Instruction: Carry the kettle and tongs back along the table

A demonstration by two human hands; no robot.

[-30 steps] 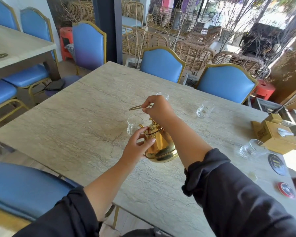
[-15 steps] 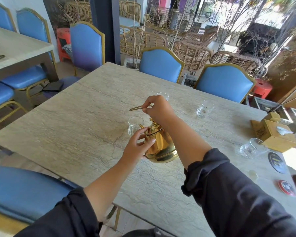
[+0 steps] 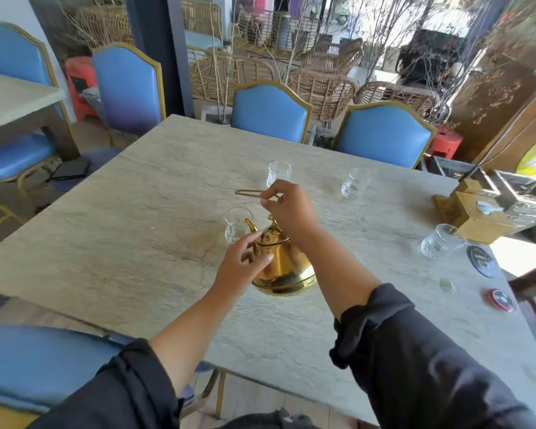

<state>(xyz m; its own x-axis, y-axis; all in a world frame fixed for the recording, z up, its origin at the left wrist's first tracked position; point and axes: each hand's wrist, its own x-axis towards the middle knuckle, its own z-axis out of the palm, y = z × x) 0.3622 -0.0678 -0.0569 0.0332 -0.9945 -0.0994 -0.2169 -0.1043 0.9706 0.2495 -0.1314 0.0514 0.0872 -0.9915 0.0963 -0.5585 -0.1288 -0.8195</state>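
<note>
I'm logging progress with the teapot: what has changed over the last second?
Nothing visibly moved. The right hand still pinches the wire handle above the teapot. The left hand still holds the teapot by its spout, and the glass stands beside the spout as before.

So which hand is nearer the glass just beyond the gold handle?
Right. The right hand sits just in front of that glass; the left hand is farther back, at the teapot.
</note>
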